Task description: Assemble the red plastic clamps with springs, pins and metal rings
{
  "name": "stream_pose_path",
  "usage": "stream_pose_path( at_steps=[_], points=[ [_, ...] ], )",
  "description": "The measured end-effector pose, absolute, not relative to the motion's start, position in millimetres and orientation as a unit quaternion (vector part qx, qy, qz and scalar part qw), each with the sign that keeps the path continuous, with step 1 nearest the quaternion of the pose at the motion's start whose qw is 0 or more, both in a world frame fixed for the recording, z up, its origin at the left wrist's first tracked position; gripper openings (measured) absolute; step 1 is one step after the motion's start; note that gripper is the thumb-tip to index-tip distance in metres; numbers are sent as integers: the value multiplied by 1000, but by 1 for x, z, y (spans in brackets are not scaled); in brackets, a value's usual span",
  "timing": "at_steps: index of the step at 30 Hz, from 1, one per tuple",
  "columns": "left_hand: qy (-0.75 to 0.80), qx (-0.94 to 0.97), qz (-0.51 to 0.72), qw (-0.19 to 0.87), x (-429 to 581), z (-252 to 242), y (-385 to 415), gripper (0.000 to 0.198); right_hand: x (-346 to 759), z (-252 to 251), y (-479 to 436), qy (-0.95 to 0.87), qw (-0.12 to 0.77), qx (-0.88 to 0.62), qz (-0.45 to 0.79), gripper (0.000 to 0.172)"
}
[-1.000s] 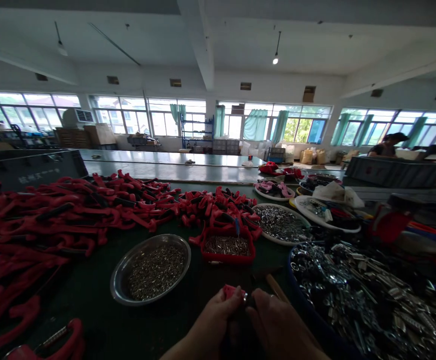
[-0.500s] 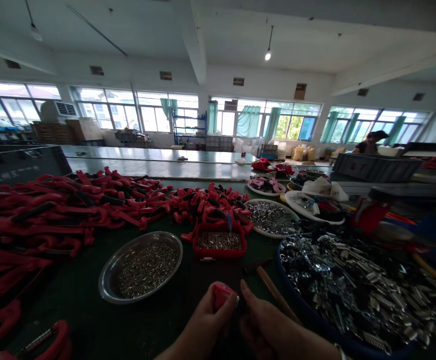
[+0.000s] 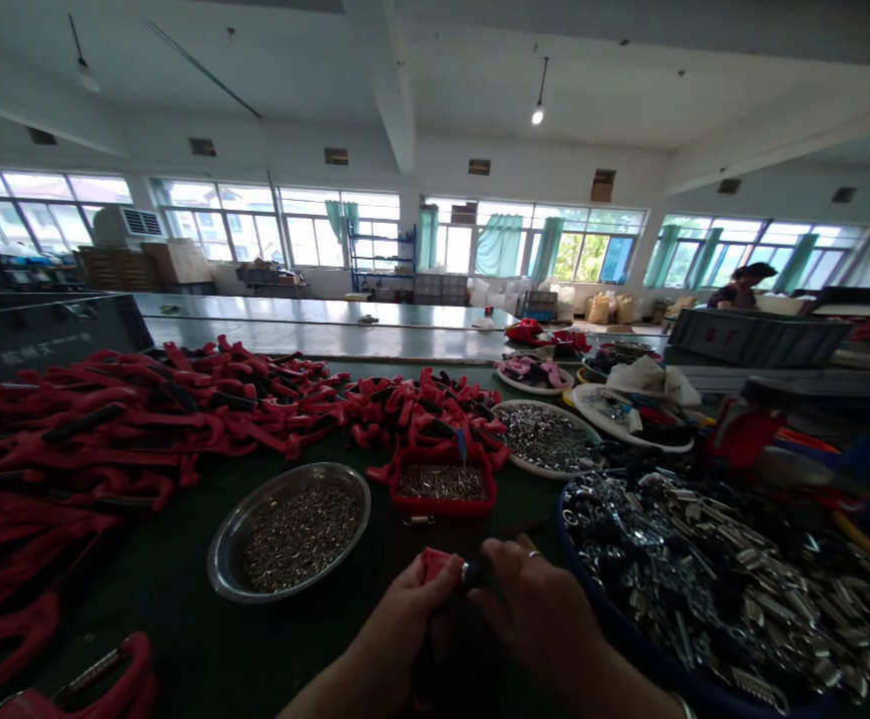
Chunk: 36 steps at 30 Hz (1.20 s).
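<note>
My left hand (image 3: 405,624) is closed around a red plastic piece (image 3: 440,564), whose shiny metal end points right. My right hand (image 3: 535,599) is just right of that end, with a ring on one finger. Its fingers are bent, and whatever lies under them is hidden. Beyond my right hand, the dark head of a hammer (image 3: 525,527) shows faintly; its wooden handle is out of sight behind the hand. A red tray (image 3: 441,507) of small metal pins is in front of my hands. On the left stands a metal bowl (image 3: 217,574) with many tiny metal parts.
Red tool handles (image 3: 255,399) are heaped across the left and middle. A blue-rimmed basin (image 3: 565,534) of springs and metal parts stands at right. White plates (image 3: 528,469) of parts are behind it. Grey crates (image 3: 756,340) stand farther back, near a person (image 3: 738,288).
My right hand has moved up and slightly right, now covering the hammer's handle. My left hand has risen a little with the red piece. The view has shifted slightly.
</note>
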<state>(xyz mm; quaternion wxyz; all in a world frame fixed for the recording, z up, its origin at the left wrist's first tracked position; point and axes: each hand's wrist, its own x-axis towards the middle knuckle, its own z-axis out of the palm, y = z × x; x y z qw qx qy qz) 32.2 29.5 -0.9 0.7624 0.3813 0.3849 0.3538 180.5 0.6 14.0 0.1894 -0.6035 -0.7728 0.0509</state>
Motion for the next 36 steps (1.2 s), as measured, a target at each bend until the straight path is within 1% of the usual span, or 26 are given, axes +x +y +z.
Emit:
stream_pose_path(
  at_steps=[1,2,4,5,6,7,9,10,11,12,13,15,17,18,19,20,21,23,25,26,27,29,31,33,36],
  points=[
    [386,385,349,762,32,-2,29,43,179,13,1,-770,197,-604,64,38],
    [391,390,347,758,32,-4,29,43,178,11,1,-761,203,-607,106,42],
    [409,398,345,745,32,-7,28,45,173,7,1,-719,204,-624,227,63],
    [417,397,346,741,32,-8,28,46,172,6,1,-700,201,-629,273,70],
    [422,393,345,741,32,-9,29,46,171,5,0,-693,201,-631,286,72],
    [424,383,341,746,32,-10,29,46,171,5,-1,-702,205,-629,264,70],
    [421,366,327,762,33,-9,31,46,171,6,-1,-731,232,-619,170,58],
    [422,364,321,765,33,-8,32,46,172,7,-1,-732,251,-616,148,54],
    [427,371,316,761,33,-7,32,47,171,8,0,-723,268,-617,159,53],
    [436,389,318,747,33,-5,33,48,170,9,1,-706,279,-621,195,54],
    [443,422,329,719,32,-4,33,48,168,9,2,-681,282,-624,258,56],
    [447,519,361,633,28,-3,34,51,163,10,3,-598,267,-620,432,59],
    [442,624,364,532,22,-4,36,60,157,10,2,-501,244,-587,587,58],
    [442,666,351,487,18,-5,37,62,156,9,0,-461,240,-568,638,58],
    [447,698,331,451,15,-6,38,60,155,8,-1,-445,239,-556,661,59],
    [451,724,309,421,12,-8,40,55,156,7,-2,-464,242,-554,647,61],
    [447,748,290,395,10,-8,43,51,158,7,-2,-511,249,-560,603,62],
    [426,794,263,344,7,-8,50,49,165,9,0,-624,271,-579,449,60],
    [408,833,236,289,6,-2,60,57,176,14,7,-693,299,-597,272,50],
    [407,848,218,262,7,2,65,61,182,17,11,-706,305,-607,202,42],
    [409,859,195,239,9,7,71,62,188,19,15,-710,300,-617,160,35],
    [409,879,135,204,13,16,82,63,199,23,22,-716,269,-629,141,25],
    [404,893,82,181,16,21,89,64,207,24,26,-724,239,-629,149,19],
    [402,897,59,174,16,19,92,69,213,23,26,-732,224,-627,145,16],
    [411,888,72,194,11,8,87,74,212,24,31,-752,203,-623,72,19]
  ],
)
